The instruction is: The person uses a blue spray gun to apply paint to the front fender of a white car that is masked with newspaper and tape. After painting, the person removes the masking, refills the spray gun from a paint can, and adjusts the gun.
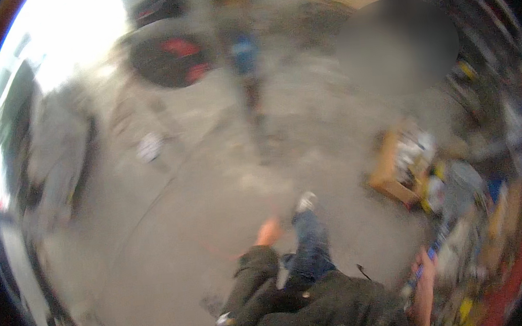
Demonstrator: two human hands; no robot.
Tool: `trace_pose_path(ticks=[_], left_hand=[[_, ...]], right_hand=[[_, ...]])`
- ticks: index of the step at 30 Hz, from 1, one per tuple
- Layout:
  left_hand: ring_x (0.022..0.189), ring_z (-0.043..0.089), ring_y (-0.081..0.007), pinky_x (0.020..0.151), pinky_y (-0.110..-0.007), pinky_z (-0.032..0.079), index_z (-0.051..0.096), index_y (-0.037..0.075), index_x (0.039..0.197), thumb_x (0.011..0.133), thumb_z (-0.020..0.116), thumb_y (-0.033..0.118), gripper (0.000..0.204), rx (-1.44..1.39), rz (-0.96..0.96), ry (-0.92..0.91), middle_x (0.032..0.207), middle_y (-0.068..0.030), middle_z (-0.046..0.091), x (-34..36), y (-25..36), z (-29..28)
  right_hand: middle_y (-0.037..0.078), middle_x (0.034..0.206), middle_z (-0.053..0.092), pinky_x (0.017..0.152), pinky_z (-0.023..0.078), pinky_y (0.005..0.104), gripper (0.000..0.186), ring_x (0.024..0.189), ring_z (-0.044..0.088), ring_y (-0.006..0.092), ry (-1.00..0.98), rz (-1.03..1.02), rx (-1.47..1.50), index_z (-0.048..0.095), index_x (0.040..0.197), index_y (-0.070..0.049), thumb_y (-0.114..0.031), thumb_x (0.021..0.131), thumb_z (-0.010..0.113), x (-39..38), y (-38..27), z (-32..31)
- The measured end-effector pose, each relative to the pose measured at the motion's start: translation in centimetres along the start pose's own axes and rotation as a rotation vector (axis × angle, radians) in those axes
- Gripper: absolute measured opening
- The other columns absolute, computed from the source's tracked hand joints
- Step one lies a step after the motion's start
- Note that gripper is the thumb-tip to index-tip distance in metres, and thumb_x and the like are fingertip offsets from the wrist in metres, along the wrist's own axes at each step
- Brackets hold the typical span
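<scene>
My left hand (269,231) hangs low in front of my body, beside my jeans-clad leg (312,242). Motion smears its fingers, so I cannot make out whether it holds anything. A faint reddish streak shows on the floor near it. Down at the right, my right hand (426,266) is closed round a slim blue bar-like thing (431,252). Its exact kind is lost in the blur, and its far end merges with the clutter behind.
An open cardboard box (387,170) with whitish items stands on the concrete floor (175,251) at right. Mixed clutter (461,183) lines the right side. A crumpled white thing (150,147) lies ahead left; a large grey shape (58,149) stands farther left.
</scene>
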State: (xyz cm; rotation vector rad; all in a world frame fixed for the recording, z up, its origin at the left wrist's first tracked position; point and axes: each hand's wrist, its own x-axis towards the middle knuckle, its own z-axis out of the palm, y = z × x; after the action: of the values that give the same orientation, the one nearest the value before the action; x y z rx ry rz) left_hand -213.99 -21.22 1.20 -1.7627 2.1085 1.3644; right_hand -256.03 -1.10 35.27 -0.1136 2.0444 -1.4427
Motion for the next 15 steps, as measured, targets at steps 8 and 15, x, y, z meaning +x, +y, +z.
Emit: trace_pose_path(ticks=[8,15], left_hand=[[0.091,0.067,-0.0303,0.076,-0.044,0.054,0.068,0.013,0.11,0.088,0.057,0.025,0.027,0.484,0.063,-0.347,0.098,-0.0062,0.068,1.2,-11.5,-4.0],[0.092,0.067,-0.0326,0.079,-0.04,0.053,0.068,0.007,0.107,0.093,0.061,0.033,0.03,0.048,0.165,0.156,0.096,-0.0152,0.069,19.2,21.5,-15.5]], right_hand=[[0.004,0.066,0.057,0.051,0.044,0.0308,0.012,0.053,0.054,0.014,-0.215,-0.158,-0.119,0.058,0.085,0.0,-0.008,0.086,0.066,11.4,-7.7,2.8],[-0.001,0.068,0.056,0.058,0.041,0.0293,0.018,0.064,0.049,0.0089,-0.033,-0.15,-0.364,0.062,0.087,0.0,-0.016,0.084,0.07,26.6,-12.1,10.1]])
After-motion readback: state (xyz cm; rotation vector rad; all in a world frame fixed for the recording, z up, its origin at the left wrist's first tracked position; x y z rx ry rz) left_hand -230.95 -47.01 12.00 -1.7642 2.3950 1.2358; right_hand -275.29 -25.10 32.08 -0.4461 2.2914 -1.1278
